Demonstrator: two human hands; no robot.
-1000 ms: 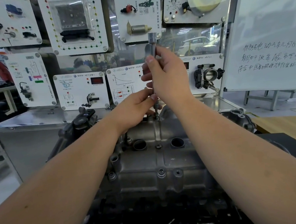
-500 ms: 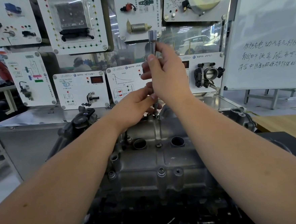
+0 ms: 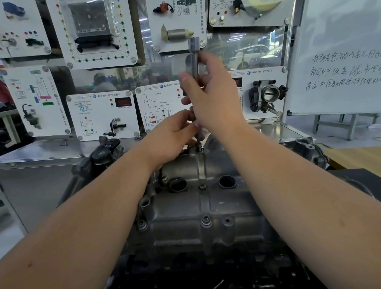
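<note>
Steel and slim, the upright socket driver (image 3: 194,53) sits in the right hand's (image 3: 215,97) curled fingers, while the left hand (image 3: 173,134) pinches its lower end over a small bolt (image 3: 199,148) at the far edge of the grey cast engine cover (image 3: 189,212). It looks like bolt-spinning; the next turn needs the shaft plumb. White display panels (image 3: 103,115) show VW roundels and Chinese captions, and the whiteboard (image 3: 349,70) shows handwritten Chinese.

Bright, even indoor light fills the scene; the clear pane (image 3: 246,50) behind the training boards (image 3: 101,114) mirrors ceiling lamps in pale glare, and the whiteboard (image 3: 345,20) at the right looks pale and washed. The lower part of the engine (image 3: 194,279) sinks into shadow with little detail — only the cylinder head cover (image 3: 178,208) catches soft highlights. The right hand (image 3: 213,97) and its socket driver (image 3: 194,51) are smeared by motion blur, and the wide lens bows the boards and forearms (image 3: 78,231) toward the edges.
</note>
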